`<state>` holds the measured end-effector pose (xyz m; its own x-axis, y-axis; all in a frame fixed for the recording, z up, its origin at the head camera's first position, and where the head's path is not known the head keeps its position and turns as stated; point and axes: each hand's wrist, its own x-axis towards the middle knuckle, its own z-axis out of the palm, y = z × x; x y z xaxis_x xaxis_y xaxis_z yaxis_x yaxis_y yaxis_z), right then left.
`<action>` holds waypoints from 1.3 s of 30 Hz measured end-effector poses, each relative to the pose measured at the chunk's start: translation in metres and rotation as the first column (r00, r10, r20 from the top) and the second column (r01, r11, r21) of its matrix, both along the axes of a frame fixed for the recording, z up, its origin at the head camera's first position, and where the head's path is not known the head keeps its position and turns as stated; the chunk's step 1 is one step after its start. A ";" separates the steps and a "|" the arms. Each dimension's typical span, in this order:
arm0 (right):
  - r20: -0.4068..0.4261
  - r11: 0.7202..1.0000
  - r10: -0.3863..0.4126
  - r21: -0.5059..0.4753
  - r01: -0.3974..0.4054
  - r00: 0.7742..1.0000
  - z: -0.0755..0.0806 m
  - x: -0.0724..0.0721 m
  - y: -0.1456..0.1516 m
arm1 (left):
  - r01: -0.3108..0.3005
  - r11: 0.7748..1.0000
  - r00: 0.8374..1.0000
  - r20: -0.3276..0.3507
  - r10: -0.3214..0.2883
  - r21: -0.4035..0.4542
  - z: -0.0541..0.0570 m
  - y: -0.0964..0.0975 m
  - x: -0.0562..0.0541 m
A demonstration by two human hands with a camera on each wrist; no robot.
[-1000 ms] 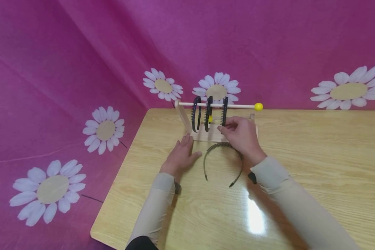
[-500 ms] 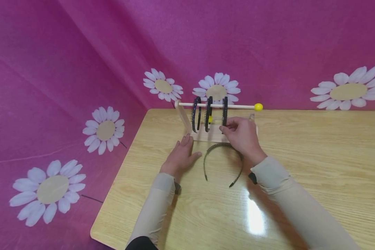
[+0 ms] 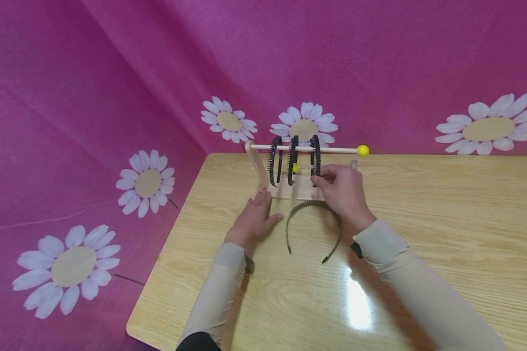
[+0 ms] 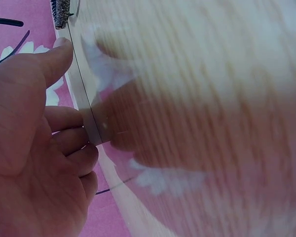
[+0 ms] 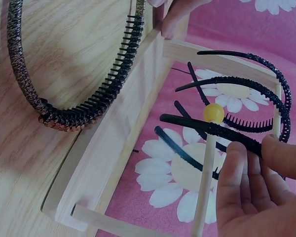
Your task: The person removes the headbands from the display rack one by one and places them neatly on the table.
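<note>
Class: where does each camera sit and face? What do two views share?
Head: worn there, facing forward and down at the table; left hand, right hand, sleeves show.
Left wrist: worn there, facing that hand and the stand.
Right wrist: worn there, facing that hand pinching a headband; left fingers show.
Head and right wrist share the loose headband.

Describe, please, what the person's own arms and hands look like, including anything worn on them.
The left sleeve and right sleeve are long and plain beige, ending in greyish cuffs. A small dark object shows by each cuff, too small to identify. The left hand and right hand are bare, without gloves.
</note>
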<state>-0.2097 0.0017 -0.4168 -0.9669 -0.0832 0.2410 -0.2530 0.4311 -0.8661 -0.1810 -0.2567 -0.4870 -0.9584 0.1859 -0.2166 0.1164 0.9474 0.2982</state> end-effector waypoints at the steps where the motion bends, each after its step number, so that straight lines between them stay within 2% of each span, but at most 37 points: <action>1: 0.001 1.000 -0.003 0.001 0.003 1.000 0.000 0.000 0.000 | 0.000 1.000 1.000 0.001 0.000 0.000 0.000 0.000 0.000; 16: 0.008 0.999 -0.030 -0.029 0.030 1.000 0.009 0.000 0.003 | -0.002 1.000 1.000 -0.014 0.002 -0.003 -0.001 0.000 0.001; 31: -0.084 0.997 -0.077 -0.025 0.076 0.993 0.017 -0.003 0.007 | 0.018 1.000 1.000 -0.014 -0.018 -0.018 -0.001 0.000 -0.001; 39: -0.073 0.996 -0.085 -0.028 0.083 0.994 0.027 -0.004 0.010 | 0.021 1.000 1.000 -0.006 -0.021 -0.023 0.001 0.000 -0.001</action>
<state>-0.2138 0.0118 -0.3901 -0.9496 0.0044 0.3133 -0.2808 0.4319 -0.8571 -0.1819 -0.2566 -0.4865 -0.9557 0.2006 -0.2153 0.1376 0.9514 0.2754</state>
